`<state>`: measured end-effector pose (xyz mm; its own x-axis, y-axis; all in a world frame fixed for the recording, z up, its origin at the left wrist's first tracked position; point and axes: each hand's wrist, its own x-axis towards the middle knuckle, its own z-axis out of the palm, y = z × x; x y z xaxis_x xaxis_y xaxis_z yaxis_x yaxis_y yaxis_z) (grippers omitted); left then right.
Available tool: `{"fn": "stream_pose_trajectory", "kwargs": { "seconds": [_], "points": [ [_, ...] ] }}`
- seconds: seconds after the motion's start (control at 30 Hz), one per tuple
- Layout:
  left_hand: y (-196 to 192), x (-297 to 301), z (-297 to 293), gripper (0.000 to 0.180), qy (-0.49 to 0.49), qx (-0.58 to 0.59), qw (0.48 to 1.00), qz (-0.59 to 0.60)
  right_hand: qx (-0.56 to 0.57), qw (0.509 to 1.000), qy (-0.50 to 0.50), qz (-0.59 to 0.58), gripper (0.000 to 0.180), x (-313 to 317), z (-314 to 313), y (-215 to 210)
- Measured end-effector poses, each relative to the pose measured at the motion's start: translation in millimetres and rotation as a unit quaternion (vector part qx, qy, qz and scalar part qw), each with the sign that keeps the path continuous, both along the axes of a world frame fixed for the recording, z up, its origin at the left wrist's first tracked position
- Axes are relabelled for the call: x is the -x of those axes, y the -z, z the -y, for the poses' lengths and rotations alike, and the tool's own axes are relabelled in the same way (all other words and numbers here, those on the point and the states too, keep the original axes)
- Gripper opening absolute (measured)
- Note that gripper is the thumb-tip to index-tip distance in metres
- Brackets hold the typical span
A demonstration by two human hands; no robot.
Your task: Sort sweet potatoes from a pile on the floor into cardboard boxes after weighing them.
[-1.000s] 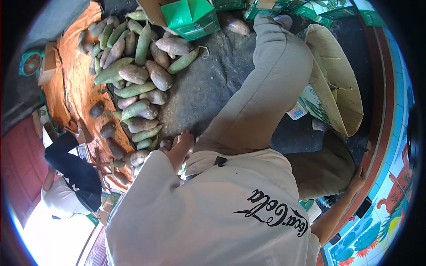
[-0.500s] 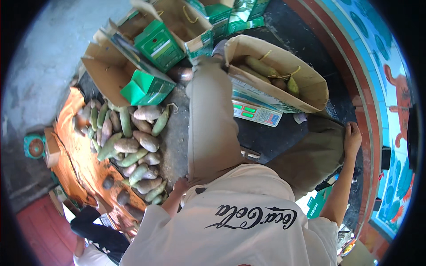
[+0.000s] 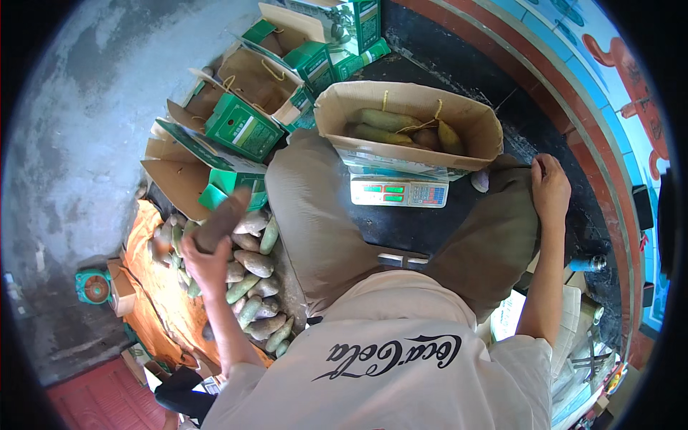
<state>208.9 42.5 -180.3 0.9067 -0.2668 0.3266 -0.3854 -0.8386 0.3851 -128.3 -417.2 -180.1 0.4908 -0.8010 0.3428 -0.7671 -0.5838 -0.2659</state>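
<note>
My left hand (image 3: 204, 265) grips a long brown root vegetable (image 3: 223, 221), blurred by motion, above a heap of similar green and purplish-brown vegetables (image 3: 254, 263) on the left. Their exact kind is unclear. My right hand (image 3: 550, 188) lies on my right knee with loosely bent fingers and holds nothing. Between my knees a white digital scale (image 3: 399, 193) has lit green displays. A cardboard carton (image 3: 408, 158) stands at the scale, its base hidden. Inside it lie several long green and brown vegetables (image 3: 388, 119), and yellow cord handles (image 3: 438, 110) hang at its rim.
Several opened green-and-brown cartons (image 3: 244, 127) stand at the back left. An orange sheet (image 3: 167, 301) spreads beside the heap. A turquoise round device (image 3: 93, 286) stands far left. Another person's dark sleeve (image 3: 183, 393) shows at lower left. A painted wall (image 3: 616, 93) rises on the right.
My left hand has come up and forward from beside my hip, now with a brown root vegetable in it. The view has shifted; my right hand stays at the knee.
</note>
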Motion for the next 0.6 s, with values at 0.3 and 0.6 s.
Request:
{"fn": "stream_pose_trajectory", "kwargs": {
  "seconds": [0.3,0.6],
  "points": [
    [-36.4,-9.0,206.2,0.063,0.295,0.146,0.934,-0.139,0.0,1.0,-0.006,0.026,0.012,1.1,-2.7,0.8],
    [18.2,-7.8,259.3,0.051,0.361,0.178,0.902,-0.157,-0.02,0.997,-0.01,0.072,0.012,6.0,-2.6,-1.0]
  ]
}}
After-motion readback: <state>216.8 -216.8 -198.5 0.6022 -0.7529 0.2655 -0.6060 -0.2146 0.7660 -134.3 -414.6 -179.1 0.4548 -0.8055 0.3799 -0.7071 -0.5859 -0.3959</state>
